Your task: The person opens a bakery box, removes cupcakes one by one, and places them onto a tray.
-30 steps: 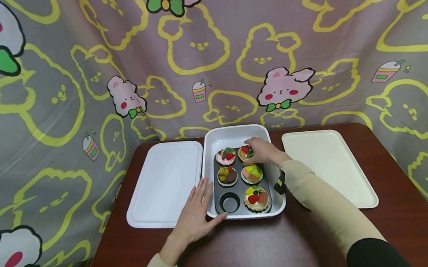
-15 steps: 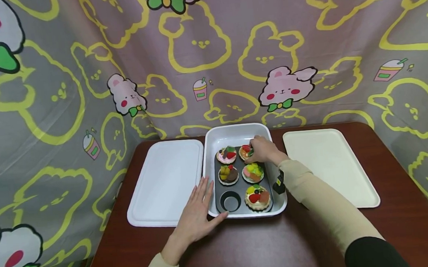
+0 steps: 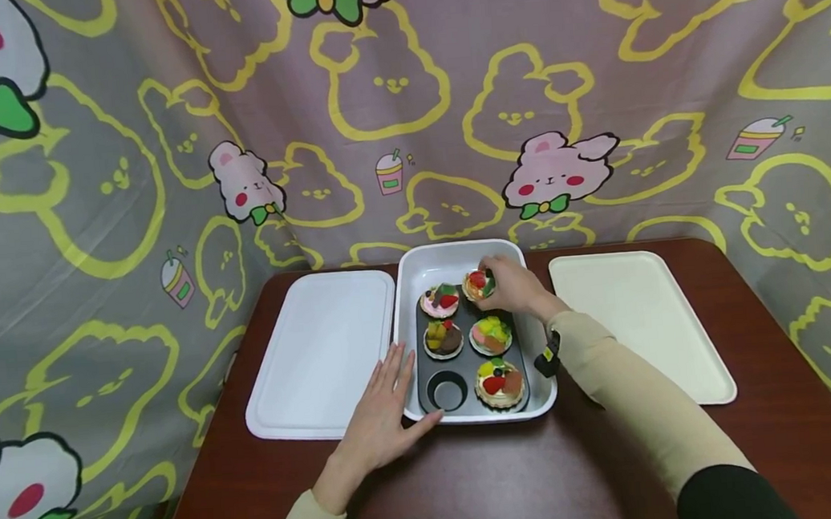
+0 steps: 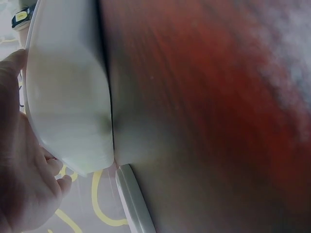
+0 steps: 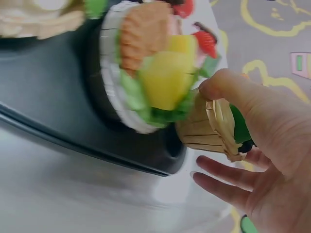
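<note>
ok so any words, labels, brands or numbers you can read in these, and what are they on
None can be read.
Black wrist device on the right wrist: its yellow label is too small and blurred.
Drink cup print on the curtain: a green patch, no legible lettering.
Fruit tarts and muffin tin: no visible text.

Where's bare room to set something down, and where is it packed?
Bare: most of the white tray left of the tub and cream tray right of it, the table between the sleeves, and the near-left cup of the muffin pan. Crowded: the rest of the pan, with four tarts and the right grip holding a fifth at far right.
</note>
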{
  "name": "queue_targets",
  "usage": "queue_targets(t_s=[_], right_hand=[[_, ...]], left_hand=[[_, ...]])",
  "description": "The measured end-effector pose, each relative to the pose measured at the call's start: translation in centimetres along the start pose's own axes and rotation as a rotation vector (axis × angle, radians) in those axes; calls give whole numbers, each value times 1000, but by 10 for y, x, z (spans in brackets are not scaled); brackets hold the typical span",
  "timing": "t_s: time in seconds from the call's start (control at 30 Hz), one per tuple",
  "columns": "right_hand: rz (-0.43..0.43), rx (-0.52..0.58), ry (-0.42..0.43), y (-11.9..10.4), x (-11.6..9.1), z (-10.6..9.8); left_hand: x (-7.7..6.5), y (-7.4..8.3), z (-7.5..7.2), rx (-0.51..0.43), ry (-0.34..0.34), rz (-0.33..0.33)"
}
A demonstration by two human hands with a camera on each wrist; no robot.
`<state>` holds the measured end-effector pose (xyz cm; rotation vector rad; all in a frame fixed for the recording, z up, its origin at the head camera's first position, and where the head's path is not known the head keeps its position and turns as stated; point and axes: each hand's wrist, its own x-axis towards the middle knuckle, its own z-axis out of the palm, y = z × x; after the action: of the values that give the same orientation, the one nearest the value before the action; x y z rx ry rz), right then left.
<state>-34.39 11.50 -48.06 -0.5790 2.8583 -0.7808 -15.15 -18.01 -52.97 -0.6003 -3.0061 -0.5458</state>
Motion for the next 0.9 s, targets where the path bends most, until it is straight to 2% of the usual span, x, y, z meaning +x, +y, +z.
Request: queue_targets(t_s=[0.1, 0.3, 0.67, 0.9], right_hand=[[-37, 46, 19, -3, -1, -9], [-59, 120, -4, -5, -7, -22], [51, 331, 43, 15, -18, -29], [81, 506, 101, 24, -29, -29]], left_hand=[[0, 0, -1, -5, -5, -6], [0, 0, 1, -2, -11, -11], [1, 1, 1, -14, -36, -37], [0, 2, 1, -18, -1, -14]])
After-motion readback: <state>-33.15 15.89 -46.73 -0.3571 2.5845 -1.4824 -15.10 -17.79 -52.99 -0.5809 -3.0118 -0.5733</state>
